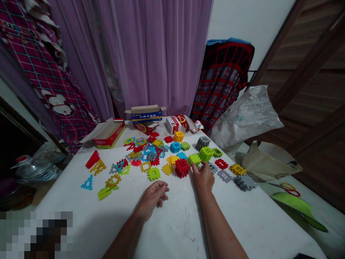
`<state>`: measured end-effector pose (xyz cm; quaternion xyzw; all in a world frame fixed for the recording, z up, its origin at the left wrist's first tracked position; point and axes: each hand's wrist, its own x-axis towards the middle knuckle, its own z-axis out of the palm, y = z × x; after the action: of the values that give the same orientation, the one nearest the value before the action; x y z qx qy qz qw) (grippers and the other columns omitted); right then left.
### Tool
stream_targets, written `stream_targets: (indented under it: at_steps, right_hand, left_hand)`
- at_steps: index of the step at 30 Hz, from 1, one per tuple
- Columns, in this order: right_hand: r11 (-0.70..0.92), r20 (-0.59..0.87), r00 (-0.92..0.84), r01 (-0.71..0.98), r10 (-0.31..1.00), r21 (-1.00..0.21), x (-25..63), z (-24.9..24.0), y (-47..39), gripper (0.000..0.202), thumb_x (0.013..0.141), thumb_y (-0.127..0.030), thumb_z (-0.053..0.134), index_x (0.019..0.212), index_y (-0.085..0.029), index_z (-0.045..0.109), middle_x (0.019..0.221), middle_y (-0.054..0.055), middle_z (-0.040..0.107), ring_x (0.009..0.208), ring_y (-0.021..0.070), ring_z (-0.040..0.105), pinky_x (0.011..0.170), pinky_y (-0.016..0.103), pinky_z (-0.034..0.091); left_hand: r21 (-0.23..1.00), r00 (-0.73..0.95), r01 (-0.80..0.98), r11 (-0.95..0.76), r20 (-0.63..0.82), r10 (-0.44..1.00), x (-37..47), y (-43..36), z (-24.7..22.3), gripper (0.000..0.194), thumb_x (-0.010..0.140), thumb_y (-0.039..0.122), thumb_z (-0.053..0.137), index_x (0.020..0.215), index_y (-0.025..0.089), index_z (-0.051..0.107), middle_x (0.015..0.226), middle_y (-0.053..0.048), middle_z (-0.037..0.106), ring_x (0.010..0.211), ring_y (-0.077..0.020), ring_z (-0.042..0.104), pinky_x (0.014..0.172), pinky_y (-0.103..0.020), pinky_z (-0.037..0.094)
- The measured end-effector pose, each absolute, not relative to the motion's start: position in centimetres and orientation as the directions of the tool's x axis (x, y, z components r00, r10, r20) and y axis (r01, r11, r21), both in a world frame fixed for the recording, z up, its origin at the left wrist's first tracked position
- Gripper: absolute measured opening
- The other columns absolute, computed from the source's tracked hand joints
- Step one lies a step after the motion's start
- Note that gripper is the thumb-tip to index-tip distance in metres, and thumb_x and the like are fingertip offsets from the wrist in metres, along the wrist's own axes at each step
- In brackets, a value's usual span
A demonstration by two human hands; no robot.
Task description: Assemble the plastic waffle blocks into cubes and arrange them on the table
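Note:
My right hand (204, 177) reaches to a light green toothed plastic building piece (194, 159), its fingers closed at the near edge. Just left of that hand sits a stack of red building pieces (182, 168); beyond it stands a taller light green stack (206, 153). My left hand (156, 196) hovers low over the white table, fingers loosely curled and apart, with nothing visible in them. Nearest to it lies a flat green square piece (153, 173). Yellow pieces (167, 169) lie between the green square and the red stack.
A mixed pile of building pieces (147, 153) covers the table's middle. Grey stacks (244, 182) and a yellow stack (237, 169) stand at right. Open cardboard boxes, one blue (147, 116) and one red (110, 135), line the back. Scissors (289, 189) lie beyond the right edge.

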<state>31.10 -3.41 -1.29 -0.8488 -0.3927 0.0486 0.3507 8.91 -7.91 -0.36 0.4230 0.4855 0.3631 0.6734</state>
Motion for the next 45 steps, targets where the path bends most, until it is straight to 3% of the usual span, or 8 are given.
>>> stream_targets:
  at_steps: [9,16,19,21,22,28,37,45]
  right_hand:
    - [-0.359,0.206,0.671,0.6,0.712,-0.714,31.7,-2.6,-4.7,0.046,0.079,-0.044,0.048,0.111,-0.015,0.063,0.068,0.004,0.067,0.065,0.0228,0.061,0.059,0.029,0.036]
    - [-0.342,0.2,0.669,0.586,0.716,-0.735,32.0,-2.8,-4.6,0.044,0.075,-0.048,0.047,0.099,-0.018,0.067,0.073,0.006,0.069,0.066,0.0236,0.061,0.06,0.031,0.039]
    - [-0.341,0.179,0.69,0.545,0.701,-0.766,32.1,-2.6,-4.6,0.043,0.072,-0.048,0.047,0.095,-0.019,0.067,0.071,0.006,0.069,0.066,0.024,0.061,0.061,0.032,0.041]
    - [-0.338,0.165,0.701,0.519,0.694,-0.785,32.1,-2.4,-4.5,0.041,0.07,-0.048,0.047,0.092,-0.02,0.068,0.07,0.006,0.068,0.067,0.0242,0.062,0.061,0.032,0.041]
    - [-0.336,0.159,0.706,0.507,0.69,-0.794,32.1,-2.3,-4.5,0.04,0.07,-0.048,0.047,0.09,-0.02,0.068,0.07,0.006,0.069,0.068,0.0243,0.062,0.062,0.033,0.042]
    - [-0.372,0.089,0.74,0.433,0.666,-0.821,32.2,-2.0,-4.5,0.04,0.066,-0.05,0.048,0.086,-0.022,0.068,0.072,0.005,0.069,0.071,0.0252,0.062,0.063,0.033,0.043]
    - [-0.393,0.009,0.752,0.355,0.659,-0.848,32.5,-2.1,-4.0,0.046,0.06,-0.056,0.049,0.085,-0.023,0.068,0.074,0.005,0.07,0.075,0.0262,0.063,0.065,0.033,0.045]
    - [-0.351,0.047,0.75,0.362,0.659,-0.863,32.7,-2.5,-3.9,0.046,0.06,-0.057,0.049,0.084,-0.023,0.069,0.072,0.005,0.07,0.072,0.0255,0.063,0.062,0.032,0.044]
  left_hand:
    - [0.868,0.202,-0.23,0.44,-0.399,0.894,8.2,-7.5,0.5,0.045,0.064,0.05,0.075,0.092,0.018,0.061,0.092,-0.003,0.064,0.062,-0.0067,0.056,0.045,-0.018,0.026]
    - [0.894,0.006,-0.329,0.303,-0.319,0.948,4.4,-3.9,1.9,0.039,0.067,0.044,0.077,0.092,0.018,0.061,0.088,-0.001,0.065,0.06,-0.0057,0.058,0.045,-0.016,0.03]
    - [0.956,-0.1,-0.172,0.237,-0.257,0.961,2.1,-0.4,1.6,0.03,0.076,0.04,0.068,0.096,0.018,0.062,0.092,-0.004,0.068,0.062,-0.0072,0.061,0.046,-0.016,0.035]
    - [0.966,-0.22,0.162,0.2,-0.163,0.962,0.3,2.5,1.3,0.025,0.086,0.036,0.056,0.101,0.017,0.063,0.094,-0.005,0.071,0.065,-0.0092,0.063,0.05,-0.018,0.04]
    - [0.903,-0.271,0.383,0.194,-0.091,0.958,-0.6,4.1,1.3,0.026,0.088,0.033,0.052,0.104,0.017,0.064,0.092,-0.005,0.072,0.067,-0.0104,0.065,0.053,-0.019,0.043]
    - [0.695,-0.35,0.687,0.212,0.061,0.935,-5.2,12.1,1.6,0.022,0.081,0.022,0.06,0.099,0.021,0.073,0.106,-0.005,0.072,0.102,-0.0201,0.064,0.084,-0.026,0.046]
    - [0.493,-0.294,0.843,0.217,0.086,0.952,-6.0,16.4,1.0,0.025,0.077,0.022,0.063,0.099,0.021,0.073,0.112,-0.011,0.065,0.111,-0.0283,0.058,0.093,-0.035,0.043]
    - [0.674,-0.307,0.721,0.16,0.104,0.946,-6.6,15.4,1.4,0.009,0.073,0.023,0.066,0.082,0.019,0.068,0.106,-0.007,0.065,0.112,-0.0245,0.055,0.092,-0.031,0.043]
